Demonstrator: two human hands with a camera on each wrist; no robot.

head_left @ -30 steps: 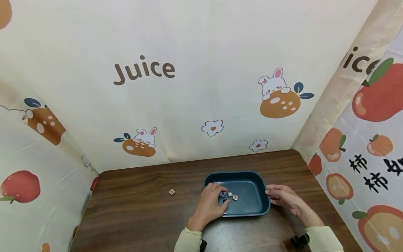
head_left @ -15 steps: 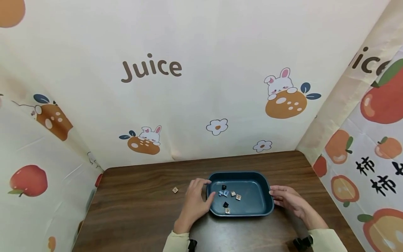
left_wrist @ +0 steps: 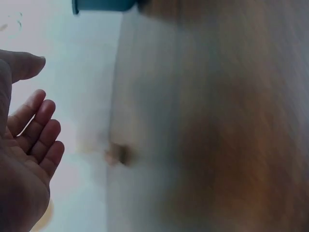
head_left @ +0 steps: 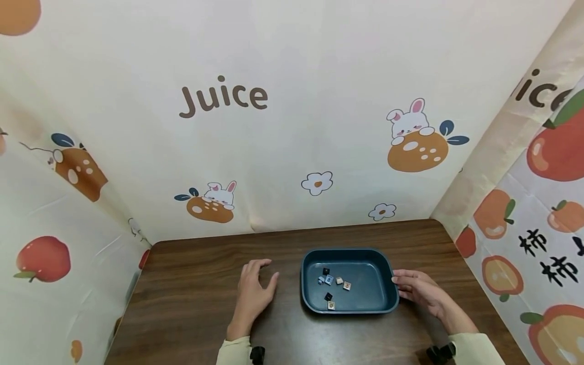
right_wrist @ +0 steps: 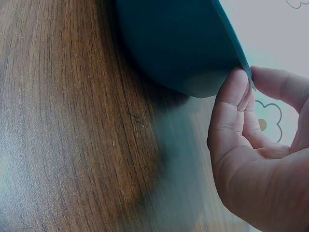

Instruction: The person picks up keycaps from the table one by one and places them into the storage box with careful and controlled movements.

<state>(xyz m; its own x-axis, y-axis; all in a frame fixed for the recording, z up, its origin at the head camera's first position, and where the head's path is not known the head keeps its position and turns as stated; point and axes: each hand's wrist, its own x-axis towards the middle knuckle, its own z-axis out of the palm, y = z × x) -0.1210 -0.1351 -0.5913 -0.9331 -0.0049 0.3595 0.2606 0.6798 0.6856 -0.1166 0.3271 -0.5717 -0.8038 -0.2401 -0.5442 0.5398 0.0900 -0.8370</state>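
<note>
My right hand (head_left: 422,293) pinches the right rim of a dark teal tray (head_left: 392,271) between thumb and fingers. In the right wrist view the thumb (right_wrist: 277,83) lies on one side of the rim, with fingertips on the other. Several small cubes lie inside the tray toward its left, among them a blue cube (head_left: 329,280), a black cube (head_left: 328,296) and a pale cube (head_left: 331,305). Left of the tray, my left hand (head_left: 252,296) hovers with thumb and fingers apart, holding nothing. A blurred small cube (left_wrist: 120,153) shows beyond it in the left wrist view; the head view hides it.
The dark wooden table (head_left: 191,304) meets a cream curtain (head_left: 274,152) printed with fruit and rabbits along its back edge. Another printed curtain (head_left: 497,243) stands close on the right. A dark wrist strap (head_left: 441,353) sits at the right sleeve.
My left hand has come out of the tray and moved left over the table, leaving the cubes in the tray uncovered. My right hand keeps its pinch on the rim.
</note>
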